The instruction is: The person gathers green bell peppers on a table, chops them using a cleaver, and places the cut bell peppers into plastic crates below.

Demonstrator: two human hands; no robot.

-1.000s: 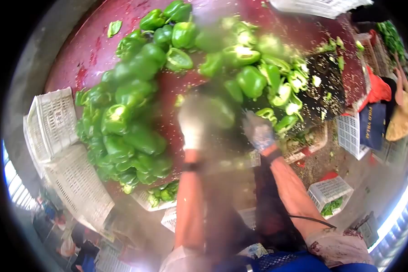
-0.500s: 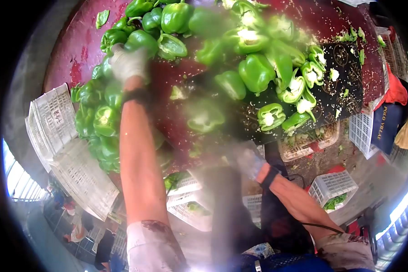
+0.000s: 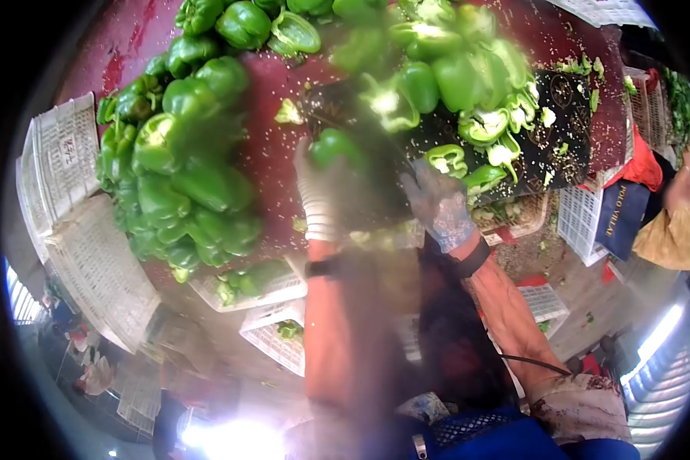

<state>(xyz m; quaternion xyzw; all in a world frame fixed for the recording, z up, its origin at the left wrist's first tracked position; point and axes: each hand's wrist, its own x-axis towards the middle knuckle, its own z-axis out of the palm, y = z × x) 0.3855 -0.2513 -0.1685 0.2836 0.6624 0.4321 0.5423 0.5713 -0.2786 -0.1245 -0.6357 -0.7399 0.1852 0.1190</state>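
My left hand (image 3: 318, 195), in a pale glove, is closed on a whole green bell pepper (image 3: 336, 147) at the near edge of the black mat (image 3: 567, 157). My right hand (image 3: 441, 205), in a grey-blue patterned glove, is beside it on the right with fingers curled. A blur over the middle of the view hides what that hand may hold. Cut bell peppers (image 3: 483, 126) with white cores lie on the mat beyond my right hand. To the left of my left hand is a heap of whole green bell peppers (image 3: 199, 184).
The red tabletop (image 3: 272, 100) is scattered with seeds and scraps. White plastic crates stand at the left (image 3: 100, 261) and below the table edge (image 3: 276, 333). A tub of scraps (image 3: 525, 215) sits under the mat's edge. Another person's arm (image 3: 678, 188) shows at far right.
My left hand has come from the pepper heap to the mat, bringing a pepper. My right hand has risen toward it. The view has shifted a little.
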